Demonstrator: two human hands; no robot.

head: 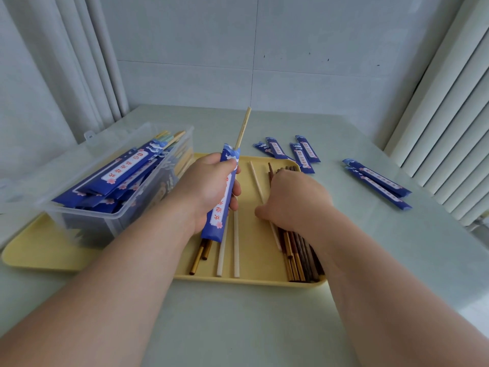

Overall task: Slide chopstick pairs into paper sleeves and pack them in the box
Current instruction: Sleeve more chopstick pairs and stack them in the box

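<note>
While my left hand (209, 192) is lifted above the yellow tray (254, 278), its fingers and thumb are curled round a blue paper sleeve (221, 210) and hold it tilted, with the open end pointing up and away from me. One pale chopstick (243, 128) stands out of that open end, most of its length bare above the paper. The lower end of the sleeve hangs over the tray just past my wrist.

My right hand (293, 200) lies palm down on the right side of the tray, fingers bent over the dark chopsticks (299, 258) heaped there. I cannot tell whether the fingers pinch any of them, as the back of the hand hides the tips. A single pale stick (256, 181) lies on the tray between my two hands, and its near part runs under my right thumb.

Nearer to me on the tray lie two more pale sticks (236, 247) side by side, and left of them a golden-brown pair (201, 256), partly under the sleeve.

On my left a clear plastic box (105, 223) stands on a second yellow tray (39, 250), stacked with filled sleeves (116, 173) whose chopstick ends poke out at the far side. Beyond the tray a cluster of loose sleeves (293, 152) lies on the worktop (238, 327), and two more sleeves (378, 182) lie together well off to the right.
</note>
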